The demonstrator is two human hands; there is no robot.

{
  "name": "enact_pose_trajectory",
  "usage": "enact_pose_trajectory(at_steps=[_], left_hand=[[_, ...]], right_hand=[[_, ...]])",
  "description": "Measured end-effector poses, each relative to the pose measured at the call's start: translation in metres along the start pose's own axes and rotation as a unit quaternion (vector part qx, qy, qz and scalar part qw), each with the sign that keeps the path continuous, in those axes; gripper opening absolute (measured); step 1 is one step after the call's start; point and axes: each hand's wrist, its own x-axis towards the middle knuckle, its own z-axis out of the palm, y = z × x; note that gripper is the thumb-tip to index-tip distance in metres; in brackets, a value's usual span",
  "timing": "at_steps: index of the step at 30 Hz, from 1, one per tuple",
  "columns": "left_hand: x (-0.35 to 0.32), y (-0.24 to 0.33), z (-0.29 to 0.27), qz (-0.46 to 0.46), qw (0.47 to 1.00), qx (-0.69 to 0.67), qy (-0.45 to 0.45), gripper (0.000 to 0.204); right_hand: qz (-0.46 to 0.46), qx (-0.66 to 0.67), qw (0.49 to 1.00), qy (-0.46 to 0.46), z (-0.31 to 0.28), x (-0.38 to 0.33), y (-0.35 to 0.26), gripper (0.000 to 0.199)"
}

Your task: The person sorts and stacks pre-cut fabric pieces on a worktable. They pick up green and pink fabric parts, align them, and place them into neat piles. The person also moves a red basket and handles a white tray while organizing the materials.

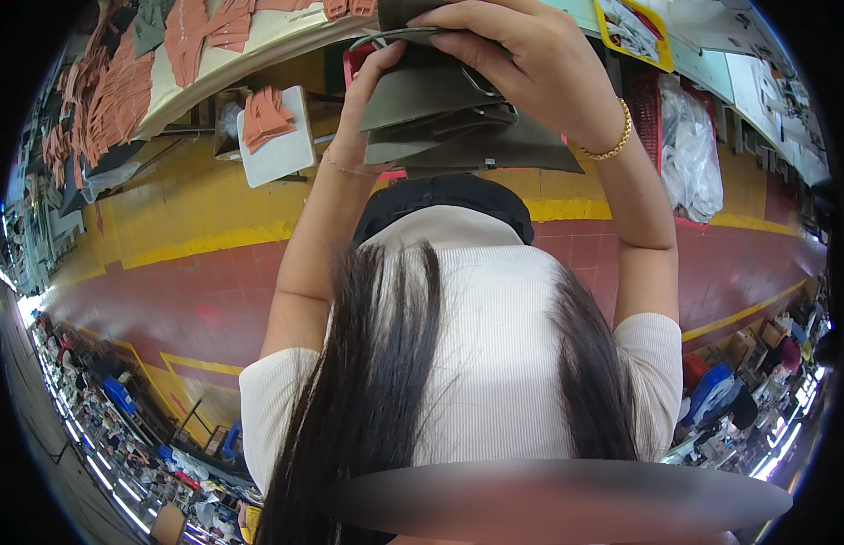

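Observation:
Dark olive-green fabric pieces [422, 100] hang in several layers between my two hands, at the top of the view. My left hand [365, 113] grips their left edge, its thumb on top and its other fingers largely hidden behind the cloth. My right hand [522, 54], a gold bracelet at its wrist, pinches the upper part with thumb and fingers. A thin pale grey curved edge [394, 34] runs along the top between the hands; I cannot tell what it is. The lower layers drape toward my lap, and a small pale tag [490, 162] shows on one.
A cream-edged table [181, 95] at the upper left carries stacks of salmon-coloured fabric pieces [122, 91]. More lie on a white stool [286, 154]. At the right are a yellow tray [662, 54] and a red crate [649, 127] with clear plastic bags.

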Motion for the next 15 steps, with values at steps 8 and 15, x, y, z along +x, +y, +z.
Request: enact_pose_trajectory(at_steps=[8, 15], left_hand=[[0.0007, -0.0037, 0.0002, 0.007, 1.000, 0.012, 0.009, 0.041], [0.0015, -0.0035, 0.0008, 0.014, 1.000, 0.024, -0.005, 0.045]], right_hand=[[0.018, 0.005, 1.000, -0.003, -0.0003, -0.0046, 0.0022, 0.014], [-0.008, 0.006, 1.000, 0.006, -0.0049, -0.0073, -0.0012, 0.023]])
